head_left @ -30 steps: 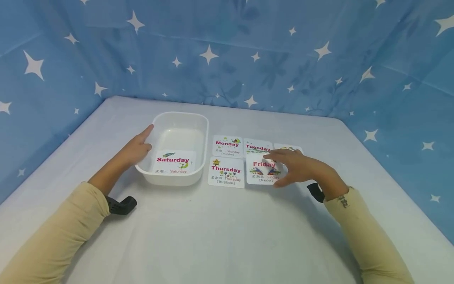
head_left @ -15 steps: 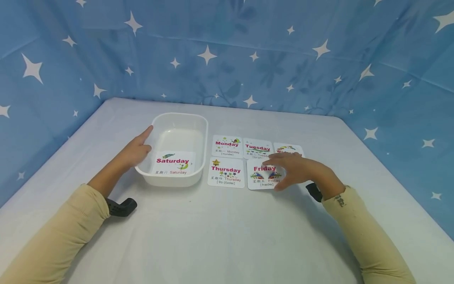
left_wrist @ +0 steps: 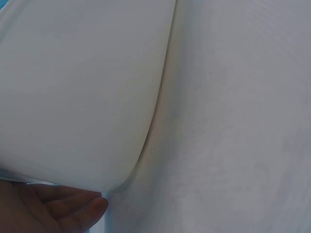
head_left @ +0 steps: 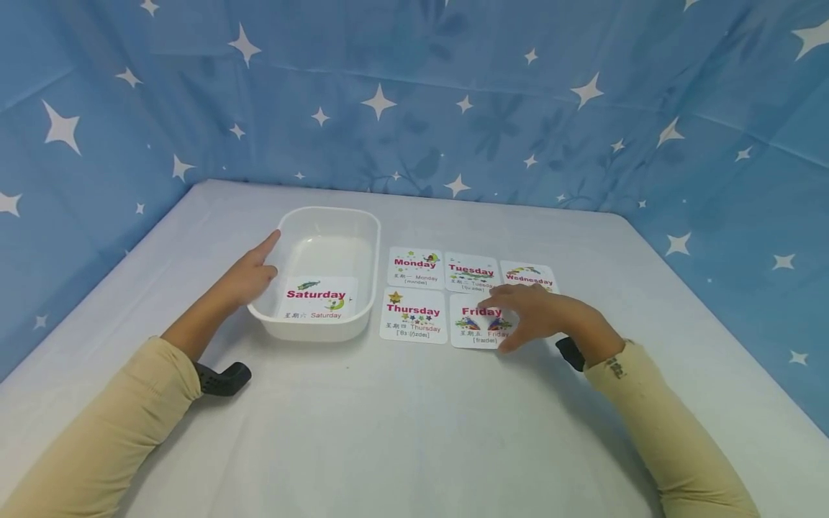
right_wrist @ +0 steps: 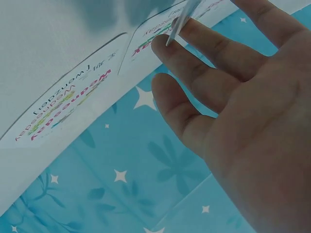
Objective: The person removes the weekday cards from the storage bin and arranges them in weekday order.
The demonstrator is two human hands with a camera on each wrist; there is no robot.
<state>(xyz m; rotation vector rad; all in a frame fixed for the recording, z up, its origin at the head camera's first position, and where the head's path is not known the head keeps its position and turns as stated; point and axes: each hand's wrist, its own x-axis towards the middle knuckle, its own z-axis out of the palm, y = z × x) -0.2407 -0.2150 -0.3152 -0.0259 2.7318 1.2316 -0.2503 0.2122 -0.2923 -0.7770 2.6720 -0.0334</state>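
A white plastic tub stands left of centre with the Saturday card lying inside. My left hand holds its left rim, index finger stretched along the edge. In the left wrist view the curled fingers lie against the tub wall. My right hand pinches the Friday card, low at the table beside the Thursday card; its right side is hidden by the hand. In the right wrist view a thin card edge shows by the fingertips.
Above these lie the Monday card, Tuesday card and Wednesday card in a row, Wednesday partly behind the right hand. A white cloth covers the table. A blue star-patterned curtain surrounds the back and sides.
The Friday card has come down and toward me with the right hand, uncovering more of the Tuesday and Wednesday cards, and now sits below Tuesday. The left hand keeps its place on the tub.
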